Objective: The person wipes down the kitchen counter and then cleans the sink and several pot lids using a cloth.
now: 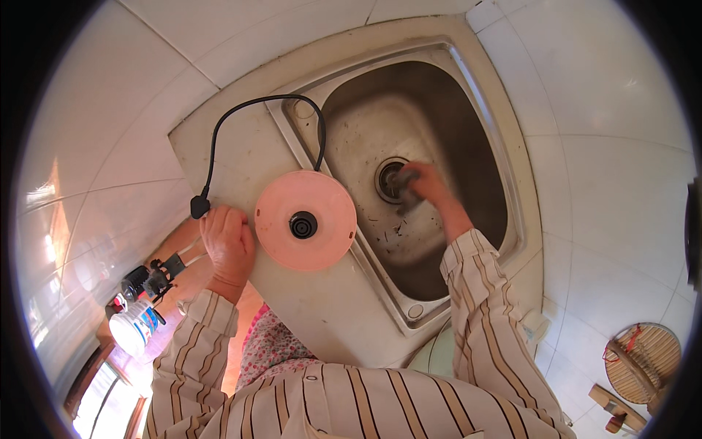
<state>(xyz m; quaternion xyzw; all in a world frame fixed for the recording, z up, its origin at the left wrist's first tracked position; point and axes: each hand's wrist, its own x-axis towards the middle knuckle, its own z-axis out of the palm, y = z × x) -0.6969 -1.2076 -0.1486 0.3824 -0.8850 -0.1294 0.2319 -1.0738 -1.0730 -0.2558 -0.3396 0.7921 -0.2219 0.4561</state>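
Over the drain [390, 180] of the stainless steel sink [351, 137], my right hand [426, 184] is shut on a dark grey item [407, 189], perhaps a scourer or cloth, blurred by motion. Dark bits of debris [392, 236] are scattered on the basin floor. At the counter's left edge my left hand [225, 236] has its fingers curled beside a black power plug [199, 207]; whether they grip it is unclear. A black cord [247, 101] arcs from the plug to a round pink electric kettle base [279, 241] with a black central connector [303, 225]. The base overlaps the sink's left rim.
Beyond the counter [323, 318], tiled walls [598, 181] rise on several sides. At lower left stand a white tub [129, 335] and dark plugs or adapters [159, 279]. A round woven item [641, 362] and a wooden-handled tool [617, 409] are at lower right.
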